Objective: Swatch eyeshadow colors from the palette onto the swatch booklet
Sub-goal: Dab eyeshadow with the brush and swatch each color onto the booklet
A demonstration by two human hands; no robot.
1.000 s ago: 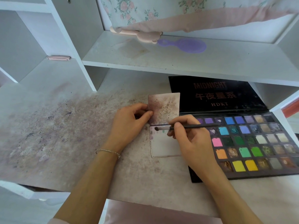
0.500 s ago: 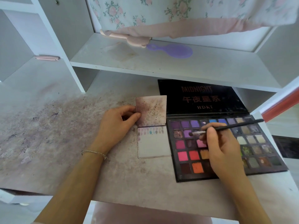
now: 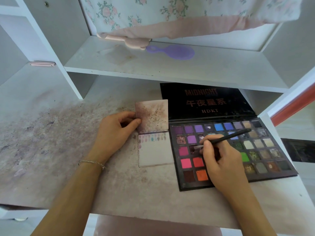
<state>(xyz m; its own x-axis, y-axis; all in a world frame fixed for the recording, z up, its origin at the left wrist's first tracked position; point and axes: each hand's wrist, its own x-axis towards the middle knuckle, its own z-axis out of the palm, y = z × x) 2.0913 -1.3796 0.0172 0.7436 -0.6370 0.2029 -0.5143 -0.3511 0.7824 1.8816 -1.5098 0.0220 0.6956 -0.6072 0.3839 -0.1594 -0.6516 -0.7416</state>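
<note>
Left hand pinches stained upper page of small white swatch booklet, faint colour row below fold. Right hand grips thin black brush, tip on dark pan of black multicolour eyeshadow palette.

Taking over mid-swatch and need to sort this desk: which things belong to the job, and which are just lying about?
In the job:
- eyeshadow palette, open
- brush, gripped by right hand, tip in a dark pan
- swatch booklet, cover held up by left hand

Lying about:
- purple hairbrush on the shelf
- pink comb beside it
- floral cloth
</note>
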